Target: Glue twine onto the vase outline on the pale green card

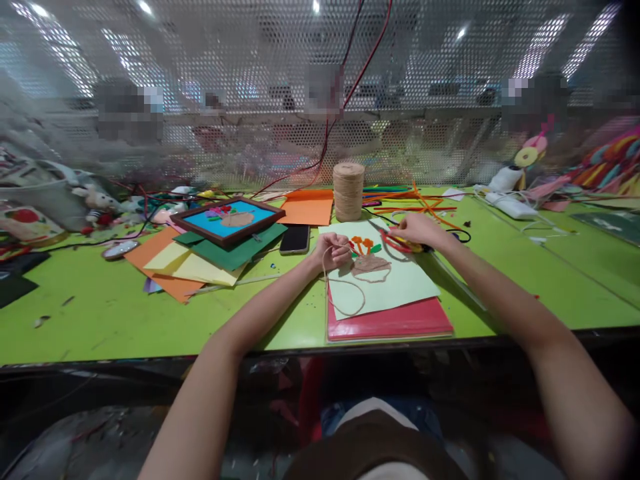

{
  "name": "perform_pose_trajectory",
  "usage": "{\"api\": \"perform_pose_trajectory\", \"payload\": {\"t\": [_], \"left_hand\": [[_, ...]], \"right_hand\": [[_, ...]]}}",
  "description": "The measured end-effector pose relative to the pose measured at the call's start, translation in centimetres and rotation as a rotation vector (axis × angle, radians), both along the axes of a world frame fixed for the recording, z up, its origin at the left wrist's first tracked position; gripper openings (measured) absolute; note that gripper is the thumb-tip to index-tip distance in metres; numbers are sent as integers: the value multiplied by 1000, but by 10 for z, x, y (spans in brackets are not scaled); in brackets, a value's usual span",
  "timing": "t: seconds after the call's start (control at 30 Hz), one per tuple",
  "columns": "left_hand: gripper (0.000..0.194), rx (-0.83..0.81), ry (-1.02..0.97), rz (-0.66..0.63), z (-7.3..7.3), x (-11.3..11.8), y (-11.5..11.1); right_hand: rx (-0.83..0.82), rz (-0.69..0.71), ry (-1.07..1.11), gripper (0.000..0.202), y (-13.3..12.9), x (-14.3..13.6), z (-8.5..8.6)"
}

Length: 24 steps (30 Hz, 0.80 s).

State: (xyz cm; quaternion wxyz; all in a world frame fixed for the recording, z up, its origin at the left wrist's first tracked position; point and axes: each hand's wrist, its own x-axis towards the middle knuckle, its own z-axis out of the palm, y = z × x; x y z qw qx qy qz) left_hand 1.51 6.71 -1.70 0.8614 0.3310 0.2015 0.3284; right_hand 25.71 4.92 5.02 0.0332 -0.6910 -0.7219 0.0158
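My left hand (334, 252) is closed on a thin brown twine (361, 303), which loops down over a pale green sheet (400, 287). On that sheet is a flower-pot picture (371, 265) with orange flowers, green leaves and a brown twine pot, partly outlined at its lower edge. My right hand (417, 231) has its fingers pressed together at the sheet's upper right, beside red and yellow-handled scissors (403, 244); whether it grips them is hard to make out. A red folder (390, 321) lies under the sheet.
A twine spool (349, 192) stands behind the sheet. To the left are a phone (295, 239), a framed flower picture (229, 220) and coloured papers (173, 267). Pipe cleaners (425, 203) lie behind my right hand, and a white power strip (511, 205) is farther right.
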Motion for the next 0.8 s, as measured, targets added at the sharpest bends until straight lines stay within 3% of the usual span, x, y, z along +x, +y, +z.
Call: {"api": "perform_pose_trajectory", "payload": {"t": [0.13,0.23,0.33,0.53,0.6,0.7,0.8], "left_hand": [[32,-1,-2,-1,-2,1,1],[32,-9,-11,-9,-2,1,1],[31,-7,-23,-14,-3,1,1],[32,-9,-34,-4,-2,-1,-1],[32,0,-39,-6,-1,-1,-1],[35,17,-48,-9,-1,0,-1],[36,17,-47,-18,-2,1,0]], "right_hand": [[167,195,380,56,-23,7,-1],[96,342,414,66,-48,10,5],[14,357,508,70,-61,8,10],[-14,399,1461,78,-62,6,5],[-37,395,1603,82,-60,8,2],[78,354,1547,74,-51,22,-2],[238,254,1155,51,-31,52,-9]]}}
